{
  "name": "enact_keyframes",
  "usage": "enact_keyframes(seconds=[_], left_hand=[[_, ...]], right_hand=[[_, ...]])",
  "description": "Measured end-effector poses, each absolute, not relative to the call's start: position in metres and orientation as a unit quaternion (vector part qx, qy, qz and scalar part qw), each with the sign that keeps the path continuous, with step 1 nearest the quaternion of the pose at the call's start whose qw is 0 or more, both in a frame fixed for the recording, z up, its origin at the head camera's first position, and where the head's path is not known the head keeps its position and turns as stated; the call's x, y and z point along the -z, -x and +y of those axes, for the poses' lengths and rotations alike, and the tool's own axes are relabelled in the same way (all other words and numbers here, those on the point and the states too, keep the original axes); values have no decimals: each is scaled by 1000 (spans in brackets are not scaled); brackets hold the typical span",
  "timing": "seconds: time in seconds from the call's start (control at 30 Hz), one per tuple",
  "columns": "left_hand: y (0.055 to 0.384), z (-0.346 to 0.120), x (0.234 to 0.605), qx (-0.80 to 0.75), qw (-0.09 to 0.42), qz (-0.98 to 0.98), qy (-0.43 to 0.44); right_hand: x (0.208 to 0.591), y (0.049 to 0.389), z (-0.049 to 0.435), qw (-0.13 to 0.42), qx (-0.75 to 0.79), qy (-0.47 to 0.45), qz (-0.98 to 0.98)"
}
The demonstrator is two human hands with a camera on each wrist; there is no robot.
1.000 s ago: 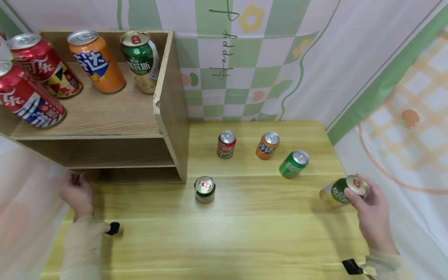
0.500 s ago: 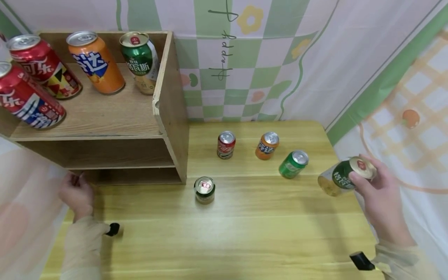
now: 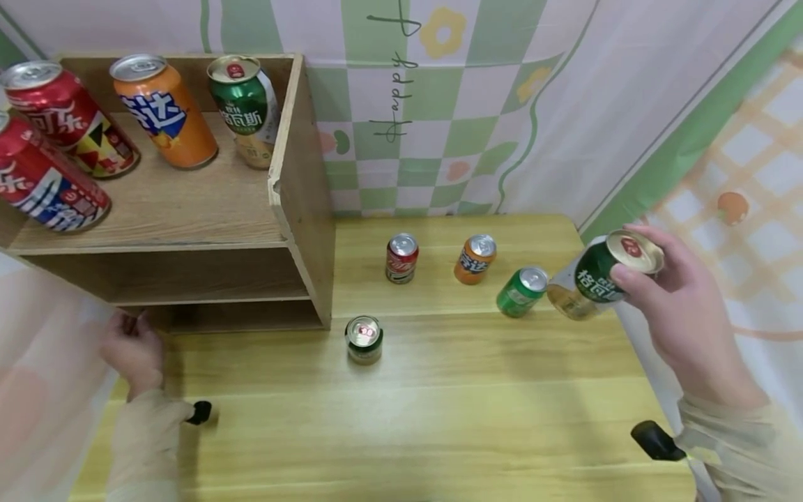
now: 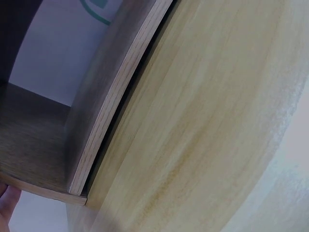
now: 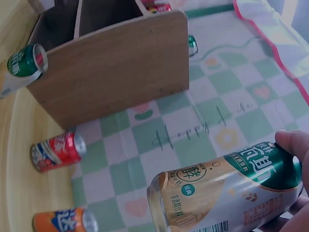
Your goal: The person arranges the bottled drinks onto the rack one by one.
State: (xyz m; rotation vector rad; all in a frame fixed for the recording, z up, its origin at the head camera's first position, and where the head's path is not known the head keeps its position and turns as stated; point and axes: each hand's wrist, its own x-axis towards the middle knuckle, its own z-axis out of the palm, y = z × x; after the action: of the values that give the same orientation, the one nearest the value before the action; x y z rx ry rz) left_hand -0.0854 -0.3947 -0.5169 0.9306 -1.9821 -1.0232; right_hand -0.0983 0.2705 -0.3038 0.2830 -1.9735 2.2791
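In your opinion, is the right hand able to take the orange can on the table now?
Probably not yet: the right hand holds a green-and-gold can, although nothing covers the orange can from above.

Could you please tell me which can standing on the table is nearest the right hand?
The silver-topped green can, rightmost of the four standing there; the red can, orange can and gold-topped can stand farther from the right hand.

The left sleeve (image 3: 147, 446) and the right sleeve (image 3: 730, 439) are light tan — long and a bit wrinkly. A small black block (image 3: 199, 413) pokes out from the left one — another black block (image 3: 655, 440) from the right, with a pale yellow bit (image 3: 704, 455) beside it.
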Motion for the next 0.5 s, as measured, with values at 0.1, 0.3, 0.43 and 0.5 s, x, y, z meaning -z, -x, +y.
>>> enact_keyframes(seconds=[0.1, 0.3, 0.43, 0.5], left_hand=[[86, -395, 517, 399, 356, -771, -348], [85, -396, 517, 400, 358, -773, -338], [83, -396, 517, 401, 355, -771, -345], [82, -396, 517, 403, 353, -770, -346]], right_hand=[[291, 102, 259, 40, -752, -115, -648], [268, 106, 232, 7, -745, -159, -648], [254, 107, 210, -12, -736, -185, -652], [247, 107, 199, -16, -727, -189, -660]])
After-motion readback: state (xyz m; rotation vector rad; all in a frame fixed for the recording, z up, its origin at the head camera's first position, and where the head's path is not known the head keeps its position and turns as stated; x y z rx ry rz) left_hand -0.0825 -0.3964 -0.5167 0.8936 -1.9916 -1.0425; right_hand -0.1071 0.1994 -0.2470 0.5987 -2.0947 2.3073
